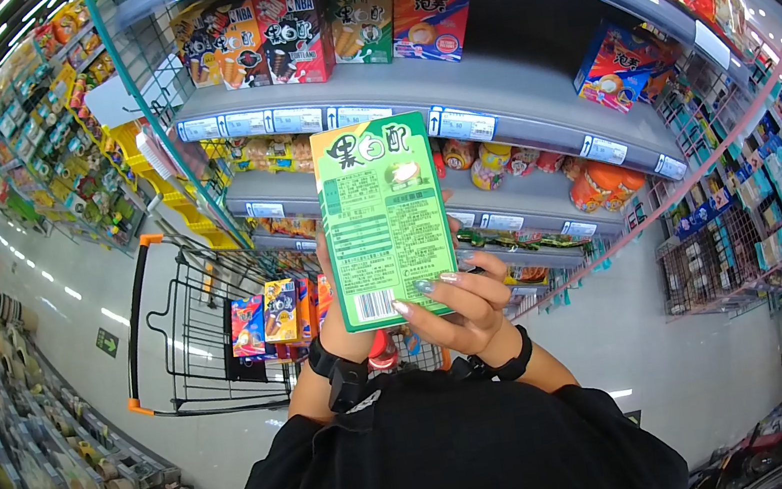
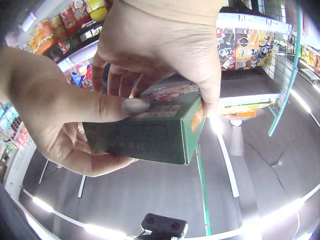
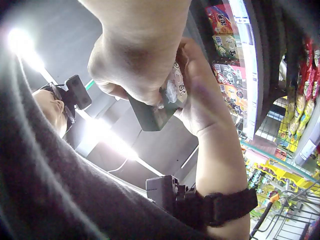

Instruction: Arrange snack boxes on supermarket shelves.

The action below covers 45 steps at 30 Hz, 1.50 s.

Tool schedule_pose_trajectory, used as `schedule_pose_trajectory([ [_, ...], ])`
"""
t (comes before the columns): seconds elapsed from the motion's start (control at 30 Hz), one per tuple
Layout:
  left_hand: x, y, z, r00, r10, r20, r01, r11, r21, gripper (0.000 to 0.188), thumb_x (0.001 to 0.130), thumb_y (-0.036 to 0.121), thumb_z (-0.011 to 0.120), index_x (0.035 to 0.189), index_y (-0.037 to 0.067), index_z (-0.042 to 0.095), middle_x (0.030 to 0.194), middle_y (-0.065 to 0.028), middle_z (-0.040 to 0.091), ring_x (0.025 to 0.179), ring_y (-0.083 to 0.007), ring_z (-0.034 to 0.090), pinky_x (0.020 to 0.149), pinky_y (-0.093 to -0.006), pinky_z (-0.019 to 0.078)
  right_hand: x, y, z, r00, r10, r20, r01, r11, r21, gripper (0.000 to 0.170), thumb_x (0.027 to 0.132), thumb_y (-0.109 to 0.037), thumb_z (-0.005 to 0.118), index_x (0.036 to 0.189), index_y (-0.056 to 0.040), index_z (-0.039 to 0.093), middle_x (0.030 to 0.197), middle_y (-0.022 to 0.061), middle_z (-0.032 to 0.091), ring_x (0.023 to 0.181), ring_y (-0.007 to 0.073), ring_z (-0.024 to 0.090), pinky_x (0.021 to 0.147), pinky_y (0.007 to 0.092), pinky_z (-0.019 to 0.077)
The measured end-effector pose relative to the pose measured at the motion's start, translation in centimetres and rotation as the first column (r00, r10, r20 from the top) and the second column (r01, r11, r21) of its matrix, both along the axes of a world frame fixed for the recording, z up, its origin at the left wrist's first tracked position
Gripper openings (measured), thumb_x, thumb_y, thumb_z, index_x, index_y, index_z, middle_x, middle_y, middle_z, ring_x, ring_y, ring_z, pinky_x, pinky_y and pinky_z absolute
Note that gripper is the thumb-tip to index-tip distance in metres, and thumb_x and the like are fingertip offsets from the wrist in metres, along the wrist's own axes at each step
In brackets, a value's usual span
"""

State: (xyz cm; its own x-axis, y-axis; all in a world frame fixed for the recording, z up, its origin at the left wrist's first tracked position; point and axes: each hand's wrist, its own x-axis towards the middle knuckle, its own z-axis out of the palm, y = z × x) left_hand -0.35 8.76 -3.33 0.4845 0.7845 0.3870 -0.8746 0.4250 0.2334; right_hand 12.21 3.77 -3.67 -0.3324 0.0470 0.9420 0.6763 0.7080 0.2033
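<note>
A green snack box [image 1: 389, 230] is held upright in front of the chest in the head view, its printed back with large characters, text panels and a barcode facing the camera. My left hand [image 2: 160, 45] grips it from behind and the side, so most of that hand is hidden in the head view. The right hand [image 1: 472, 301] holds the lower right corner, with painted nails lying across the front near the barcode. Seen from below in the left wrist view, the box's dark green end is between both hands.
A shelf [image 1: 259, 102] ahead bears several similar boxes [image 1: 295, 41] and bagged snacks below. To the left stands a shopping cart [image 1: 191, 325] with a few colourful boxes [image 1: 288, 310] in it. A wire rack [image 1: 749, 201] of packets is at the right.
</note>
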Motion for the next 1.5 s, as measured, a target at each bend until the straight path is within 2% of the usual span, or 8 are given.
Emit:
schedule_pose_trajectory([
  [0.33, -0.1, -0.3, 0.6, 1.000, 0.005, 0.002, -0.005, 0.999, -0.038, 0.118, 0.064, 0.083, 0.045, 0.141, -0.002, 0.021, 0.134, -0.0320, 0.033, 0.101, -0.0371, 0.050, 0.089, -0.0470, 0.0454, -0.7, 0.0, 0.0, 0.996, 0.049, -0.078, -0.047, 0.999, 0.025, 0.029, 0.071, -0.018, 0.072, 0.098, -0.0266, 0.067, 0.104, -0.0043, 0.056, 0.099, 0.0141, 0.045, 0.085, 0.0386, 0.0383],
  [0.47, -0.3, 0.4, -0.9, 0.999, -0.045, 0.000, 0.045, 0.998, 0.043, 0.108, 0.069, 0.083, 0.036, 0.143, 0.007, 0.022, 0.139, -0.0275, 0.032, 0.114, -0.0415, 0.048, 0.091, -0.0485, 0.0476, -0.7, -0.3, -0.1, 0.997, 0.020, -0.073, -0.019, 1.000, 0.008, 0.028, 0.073, -0.019, 0.072, 0.099, -0.0267, 0.067, 0.102, -0.0052, 0.056, 0.099, 0.0130, 0.045, 0.087, 0.0399, 0.0377],
  [0.63, -0.3, 0.9, -0.6, 0.999, -0.002, -0.054, 0.000, 0.999, -0.037, 0.120, 0.063, 0.081, 0.048, 0.139, -0.008, 0.022, 0.128, -0.0311, 0.039, 0.101, -0.0367, 0.050, 0.088, -0.0436, 0.0469, -1.0, 0.3, -0.3, 0.983, -0.050, -0.174, 0.045, 0.998, -0.031, 0.041, 0.065, -0.026, 0.079, 0.103, -0.0225, 0.065, 0.107, 0.0021, 0.050, 0.100, 0.0181, 0.045, 0.088, 0.0443, 0.0374],
  [0.77, -0.4, 0.5, 0.3, 0.995, 0.006, 0.095, 0.000, 0.998, -0.063, 0.104, 0.072, 0.077, 0.043, 0.142, 0.003, 0.023, 0.135, -0.0306, 0.036, 0.114, -0.0415, 0.047, 0.091, -0.0472, 0.0462, -0.7, 1.0, 0.3, 0.966, -0.107, -0.235, 0.077, 0.988, -0.132, 0.063, 0.056, -0.033, 0.086, 0.107, -0.0117, 0.055, 0.112, 0.0127, 0.044, 0.108, 0.0292, 0.042, 0.091, 0.0495, 0.0383],
  [0.9, -0.5, 0.9, -0.1, 0.991, 0.119, 0.056, -0.115, 0.991, -0.066, 0.101, 0.075, 0.076, 0.040, 0.142, 0.003, 0.024, 0.136, -0.0308, 0.034, 0.116, -0.0420, 0.046, 0.093, -0.0485, 0.0454, -0.8, 1.2, 0.8, 0.976, -0.112, -0.188, 0.080, 0.982, -0.169, 0.063, 0.058, -0.032, 0.086, 0.109, -0.0098, 0.056, 0.111, 0.0129, 0.046, 0.107, 0.0303, 0.043, 0.092, 0.0501, 0.0376],
  [0.93, -0.8, 1.1, -0.4, 0.993, 0.057, 0.103, -0.052, 0.997, -0.050, 0.092, 0.078, 0.071, 0.043, 0.143, 0.010, 0.023, 0.139, -0.0234, 0.034, 0.121, -0.0436, 0.041, 0.098, -0.0534, 0.0403, -0.9, 1.2, 0.9, 0.976, -0.114, -0.188, 0.084, 0.983, -0.162, 0.063, 0.058, -0.032, 0.086, 0.109, -0.0099, 0.056, 0.111, 0.0128, 0.046, 0.107, 0.0301, 0.043, 0.092, 0.0500, 0.0378],
  [1.33, -4.4, 1.0, -0.6, 0.989, -0.023, 0.146, 0.038, 0.995, -0.096, 0.090, 0.079, 0.072, 0.038, 0.143, 0.011, 0.025, 0.139, -0.0230, 0.035, 0.124, -0.0429, 0.040, 0.099, -0.0587, 0.0364, -4.2, 1.9, 1.1, 0.968, -0.092, -0.234, 0.056, 0.986, -0.158, 0.058, 0.059, -0.031, 0.084, 0.108, -0.0134, 0.058, 0.108, 0.0100, 0.049, 0.101, 0.0265, 0.047, 0.089, 0.0492, 0.0371],
  [1.5, -7.4, 0.5, -0.9, 1.000, -0.011, 0.015, 0.012, 0.996, -0.093, 0.089, 0.080, 0.071, 0.037, 0.142, 0.008, 0.026, 0.140, -0.0236, 0.033, 0.123, -0.0421, 0.039, 0.095, -0.0608, 0.0382, -6.9, 2.1, 1.7, 0.969, -0.064, -0.237, 0.022, 0.984, -0.175, 0.059, 0.060, -0.033, 0.083, 0.109, -0.0120, 0.058, 0.104, 0.0085, 0.053, 0.098, 0.0264, 0.049, 0.089, 0.0496, 0.0367],
])
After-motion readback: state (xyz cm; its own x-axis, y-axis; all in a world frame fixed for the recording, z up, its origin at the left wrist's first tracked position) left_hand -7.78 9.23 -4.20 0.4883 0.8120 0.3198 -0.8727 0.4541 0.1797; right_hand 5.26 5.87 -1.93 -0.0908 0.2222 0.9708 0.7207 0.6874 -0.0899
